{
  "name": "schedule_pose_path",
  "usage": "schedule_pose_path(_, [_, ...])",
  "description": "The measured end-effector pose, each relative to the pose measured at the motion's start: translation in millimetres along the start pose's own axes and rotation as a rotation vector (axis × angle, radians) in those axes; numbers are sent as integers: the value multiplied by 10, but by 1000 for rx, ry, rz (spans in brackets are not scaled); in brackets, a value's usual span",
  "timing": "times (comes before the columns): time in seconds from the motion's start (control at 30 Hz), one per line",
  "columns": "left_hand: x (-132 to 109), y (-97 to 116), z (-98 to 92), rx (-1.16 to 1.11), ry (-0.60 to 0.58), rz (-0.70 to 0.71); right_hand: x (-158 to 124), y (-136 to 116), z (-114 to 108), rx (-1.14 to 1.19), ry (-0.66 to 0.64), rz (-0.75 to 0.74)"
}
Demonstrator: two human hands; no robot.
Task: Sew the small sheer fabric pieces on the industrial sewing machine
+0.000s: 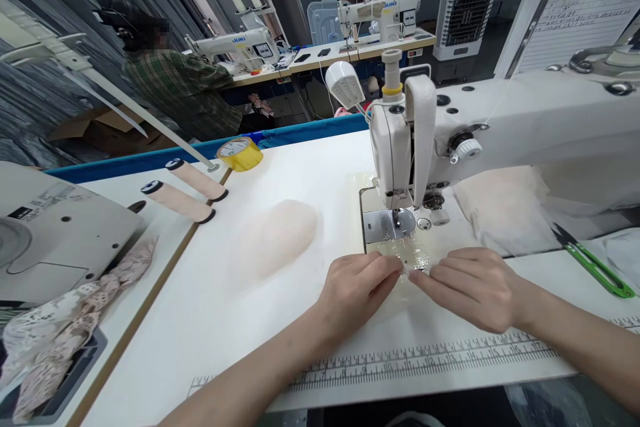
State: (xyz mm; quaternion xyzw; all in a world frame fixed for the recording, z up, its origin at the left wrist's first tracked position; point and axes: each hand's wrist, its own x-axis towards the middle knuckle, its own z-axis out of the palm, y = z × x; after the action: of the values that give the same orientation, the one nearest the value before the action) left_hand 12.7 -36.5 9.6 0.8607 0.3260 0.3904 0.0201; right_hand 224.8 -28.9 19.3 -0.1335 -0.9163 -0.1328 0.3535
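Observation:
My left hand [353,288] is closed in a pinch in front of the sewing machine's needle plate [383,225]. Between its fingertips and those of my right hand [473,288] shows a small, sheer whitish piece [406,271], too little visible to name its kind. My right hand is closed too, its index finger pointing at the left fingertips. Above both hands stands the white sewing machine [395,147], its presser foot [397,219] over the plate. A pale beige moulded cup [280,237] lies on the white table left of my left hand.
Green thread snips [597,270] and sheer beige fabric [505,207] lie to the right. Two thread cones [180,200] and yellow tape [241,154] are at the left back. Lace [75,327] lies at far left. A co-worker [175,87] sits at another machine.

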Motion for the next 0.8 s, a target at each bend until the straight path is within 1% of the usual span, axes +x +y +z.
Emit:
schedule_pose_path(0.13, [0, 2, -2, 5, -5, -12, -6, 2, 8, -23, 0, 4])
schedule_pose_path(0.3, [-6, 6, 0, 0, -31, -37, -4, -1, 14, -58, 35, -18])
schedule_pose_path(0.43, [-17, 9, 13, -14, -53, -65, -6, 4, 27, -61, 22, -25])
schedule_pose_path(0.57, [-2, 36, 2, -101, -78, -150, -19, -1, 35, -68, 16, -37])
schedule_pose_path(0.63, [35, 81, -54, -222, -105, -262, 1, -33, -27, -35, 5, -3])
schedule_pose_path(0.67, [63, 112, -97, -324, -156, -353, 26, -56, -86, 17, -21, 52])
schedule_pose_path(0.7, [96, 146, -146, -447, -231, -465, 60, -81, -159, 92, -62, 136])
schedule_pose_path(0.73, [130, 179, -197, -591, -350, -590, 103, -104, -241, 203, -136, 262])
schedule_pose_path(0.77, [163, 207, -242, -729, -476, -709, 150, -119, -320, 362, -254, 403])
schedule_pose_path(0.8, [191, 227, -273, -829, -579, -798, 198, -123, -385, 511, -372, 553])
